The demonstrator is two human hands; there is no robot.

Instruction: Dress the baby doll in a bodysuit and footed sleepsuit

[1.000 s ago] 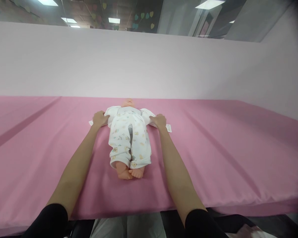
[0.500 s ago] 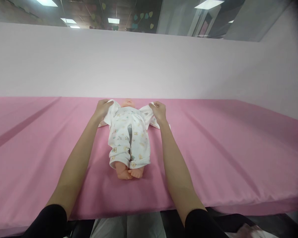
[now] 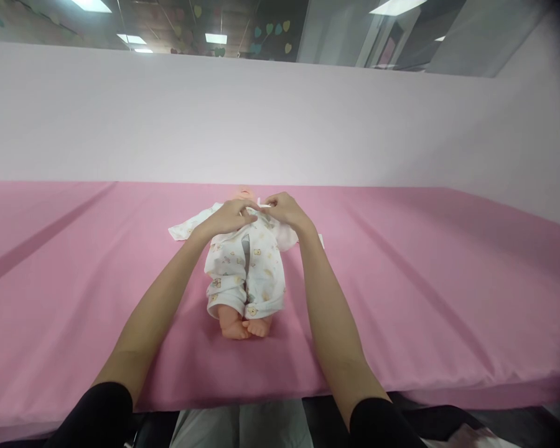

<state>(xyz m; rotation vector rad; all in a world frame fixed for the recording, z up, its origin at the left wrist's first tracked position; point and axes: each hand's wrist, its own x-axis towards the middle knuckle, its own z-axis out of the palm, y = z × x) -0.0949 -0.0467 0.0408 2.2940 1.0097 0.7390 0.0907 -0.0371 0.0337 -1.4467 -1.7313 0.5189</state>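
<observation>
A: Two bare feet point(image 3: 245, 326) of the baby doll point(image 3: 245, 267) are pointing at the near edge of the pink mat point(image 3: 401, 298); the doll is lying on its back mid-mat.

B: Hands?

A: Left hand point(image 3: 228, 218) and right hand point(image 3: 282, 210) are meeting over the chest, fingers curled and pinching the printed white garment point(image 3: 261, 261). A loose flap is trailing left.

B: Beyond?

A: The head is just showing; the pale wall point(image 3: 280, 118) is standing behind.
</observation>
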